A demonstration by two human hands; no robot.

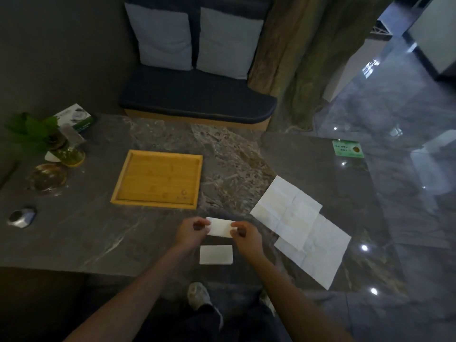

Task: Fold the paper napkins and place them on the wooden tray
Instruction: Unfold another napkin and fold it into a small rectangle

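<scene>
A small folded white napkin (220,227) is held just above the table, my left hand (191,232) pinching its left end and my right hand (246,236) pinching its right end. Below it, near the front edge, a second folded napkin (216,254) lies flat. Two unfolded napkins lie overlapping to the right: one (286,208) nearer the middle, the other (318,253) toward the front right. The wooden tray (158,206) sits behind my hands, left of centre, with nothing in it.
A dark marble table (98,233) holds a plant in a yellow glass jar (69,154), a glass ashtray (48,177), a tissue box (76,117) and a silver object (21,215) at the left. A green card (348,148) lies far right. A cushioned bench (197,95) stands behind.
</scene>
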